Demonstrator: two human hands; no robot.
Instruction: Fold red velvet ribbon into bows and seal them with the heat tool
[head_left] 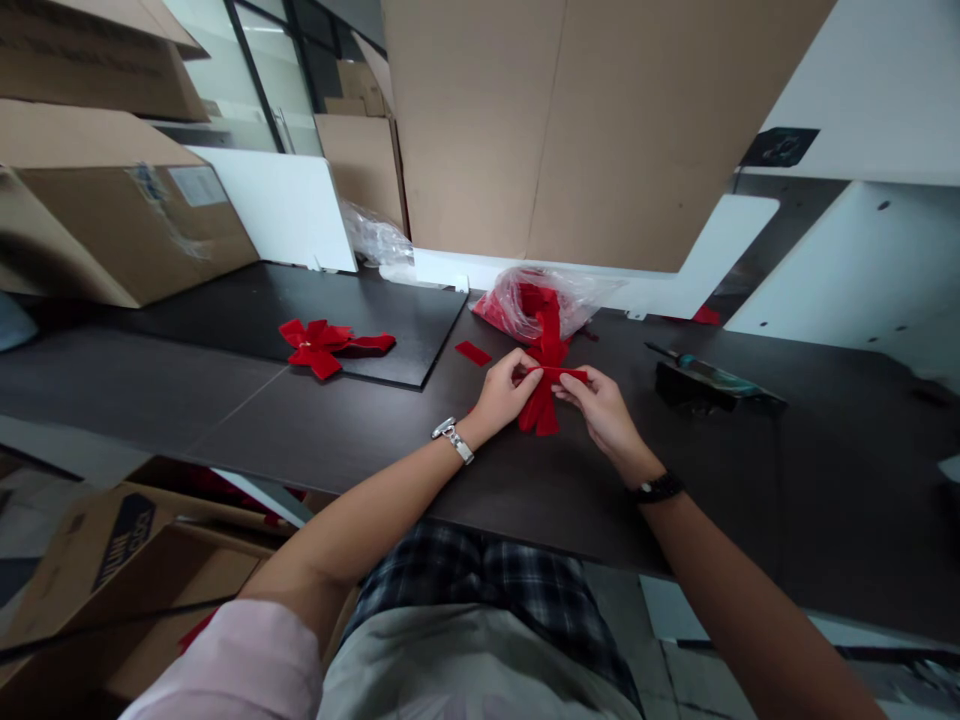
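Just above the dark table, my left hand (510, 387) pinches one end of a short red ribbon strip (553, 372). Its other end is between the thumb and fingers of my right hand (598, 402). The strip lies across a bundle of red velvet ribbon (541, 412), whose tails hang toward me. Behind my hands sits a clear plastic bag (581, 295) of red ribbon, partly covered by the ribbon in front. A small red ribbon piece (473, 352) lies left of the bag. Farther left, a finished-looking red bow (319, 347) rests on a black board.
A soldering-iron-like tool (697, 368) lies on a black stand at right. The black board (405, 365) has a raised edge at left. Cardboard boxes (127, 220) stand at the far left, and a tall cardboard sheet (540, 140) rises behind. An open carton (150, 590) is below left.
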